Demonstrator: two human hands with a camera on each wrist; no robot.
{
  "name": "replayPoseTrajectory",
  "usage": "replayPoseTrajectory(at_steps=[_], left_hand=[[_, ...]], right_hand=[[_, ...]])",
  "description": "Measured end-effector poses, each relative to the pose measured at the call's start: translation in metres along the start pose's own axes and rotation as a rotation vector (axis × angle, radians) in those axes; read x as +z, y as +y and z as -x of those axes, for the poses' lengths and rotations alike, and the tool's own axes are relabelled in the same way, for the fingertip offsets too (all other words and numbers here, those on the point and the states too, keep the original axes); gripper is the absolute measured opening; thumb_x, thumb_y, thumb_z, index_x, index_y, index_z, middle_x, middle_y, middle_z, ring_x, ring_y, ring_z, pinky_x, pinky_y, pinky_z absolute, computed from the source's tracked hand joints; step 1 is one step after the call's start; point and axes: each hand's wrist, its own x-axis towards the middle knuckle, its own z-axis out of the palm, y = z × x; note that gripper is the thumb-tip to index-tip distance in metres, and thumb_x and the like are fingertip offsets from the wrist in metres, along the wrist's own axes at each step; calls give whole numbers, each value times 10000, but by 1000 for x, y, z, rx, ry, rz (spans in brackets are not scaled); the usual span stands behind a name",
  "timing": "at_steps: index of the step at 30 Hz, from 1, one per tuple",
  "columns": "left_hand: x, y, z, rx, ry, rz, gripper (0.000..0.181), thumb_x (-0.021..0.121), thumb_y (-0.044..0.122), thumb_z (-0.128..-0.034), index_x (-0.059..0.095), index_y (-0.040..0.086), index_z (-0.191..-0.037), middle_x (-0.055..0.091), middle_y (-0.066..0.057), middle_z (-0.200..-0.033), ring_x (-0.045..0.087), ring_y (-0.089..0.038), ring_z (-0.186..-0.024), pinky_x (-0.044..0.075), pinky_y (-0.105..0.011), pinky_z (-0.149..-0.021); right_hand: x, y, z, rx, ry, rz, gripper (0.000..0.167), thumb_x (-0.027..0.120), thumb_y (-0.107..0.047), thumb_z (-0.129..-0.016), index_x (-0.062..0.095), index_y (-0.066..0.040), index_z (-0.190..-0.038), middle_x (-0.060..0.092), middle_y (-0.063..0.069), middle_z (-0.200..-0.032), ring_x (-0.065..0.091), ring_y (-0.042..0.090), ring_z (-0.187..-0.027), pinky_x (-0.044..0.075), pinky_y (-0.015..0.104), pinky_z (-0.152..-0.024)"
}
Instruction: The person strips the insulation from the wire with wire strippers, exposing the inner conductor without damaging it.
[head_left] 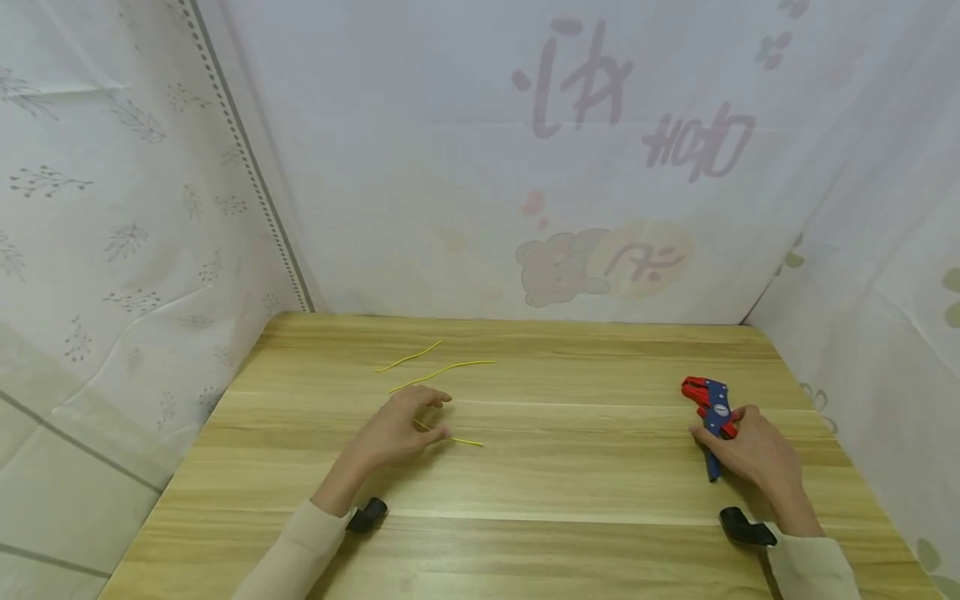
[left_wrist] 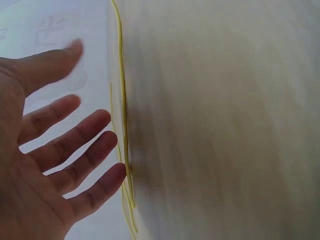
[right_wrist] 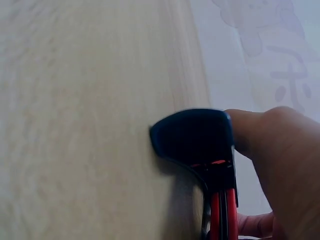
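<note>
My left hand (head_left: 393,429) is over a short yellow wire (head_left: 468,442) lying on the wooden table. Its fingers are spread and slightly bent, with nothing between them in the left wrist view, where the nearest wire (left_wrist: 123,75) runs beyond the fingertips. Two more yellow wires, one longer (head_left: 453,365) and one shorter (head_left: 409,358), lie farther back. On the right, my right hand (head_left: 761,454) grips a red and blue wire stripper (head_left: 717,410) between thumb and fingers. Its dark handle end (right_wrist: 192,135) fills the middle of the right wrist view.
The wooden table (head_left: 555,475) spans the space between the hands. White patterned cloth (head_left: 420,167) hangs behind it and at both sides. A black wrist mount (head_left: 367,516) sits at the left cuff, another mount (head_left: 742,527) at the right cuff.
</note>
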Motion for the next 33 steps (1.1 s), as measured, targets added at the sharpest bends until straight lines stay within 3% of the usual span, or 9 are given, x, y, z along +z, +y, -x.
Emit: replayPoseTrajectory(at_steps=[11, 21, 26, 33], left_hand=[[2, 1, -5, 36, -61, -73, 266, 821, 165, -877, 756, 116, -1130, 711, -10, -1111, 619, -239, -1109, 509, -476, -980], [4, 0, -5, -45, -99, 5, 128, 781, 115, -908, 775, 148, -1032, 661, 42, -1033, 569, -215, -1094, 499, -449, -966], [5, -1, -6, -58, -133, -7, 76, 769, 108, -916, 774, 182, -927, 610, 102, -890, 523, -140, -941, 469, -321, -827], [5, 1, -5, -38, -164, -53, 137, 738, 74, -934, 725, 183, -853, 600, 107, -865, 535, -125, -937, 488, -336, -841]], right_hand=[[-3, 2, -1, -4, -33, -29, 979, 543, -755, -912, 423, 140, -1293, 548, 130, -857, 522, 250, -727, 367, 311, -560], [-3, 0, -2, -7, -38, -49, 1003, 581, -758, -890, 428, 148, -1292, 572, 154, -857, 530, 252, -731, 380, 312, -567], [-2, -2, -2, 34, -39, -46, 1030, 596, -803, -845, 421, 119, -1268, 607, 209, -906, 554, 270, -745, 401, 317, -562], [3, -7, -3, 68, -26, -95, 1066, 626, -809, -817, 388, 120, -1283, 591, 229, -912, 548, 269, -726, 402, 324, -552]])
